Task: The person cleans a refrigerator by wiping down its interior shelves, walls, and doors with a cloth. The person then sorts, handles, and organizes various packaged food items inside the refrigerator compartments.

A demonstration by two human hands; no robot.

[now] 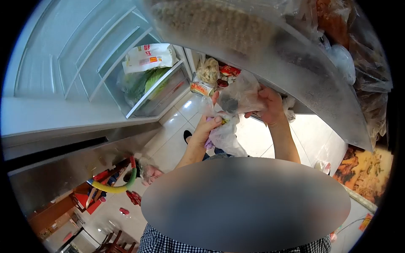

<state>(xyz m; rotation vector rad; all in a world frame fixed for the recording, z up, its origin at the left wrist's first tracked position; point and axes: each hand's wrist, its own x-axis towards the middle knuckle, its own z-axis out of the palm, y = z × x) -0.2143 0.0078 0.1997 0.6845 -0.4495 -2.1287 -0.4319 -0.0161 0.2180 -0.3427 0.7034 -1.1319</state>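
Note:
In front of my body, both hands are on clear plastic bags. My left hand [206,130] is closed, its thumb pressed on a crumpled clear plastic bag [228,137] with a purple patch beside the fingers. My right hand [269,104] grips the side of another clear plastic bag [244,93], which has a dark round lump in it. The two bags meet between my hands, and I cannot tell where one ends. Just beyond them lie a bag of pale lumpy food [208,71], a red packet [229,71] and a printed yellow-white packet [201,87].
A frosted drawer [312,84] juts out at upper right, close over my right hand, with bagged food [337,21] in it. At left, a fridge compartment [158,90] holds a white printed bag [150,57] and green leafy vegetables [156,80]. Tiled floor [168,139] lies below.

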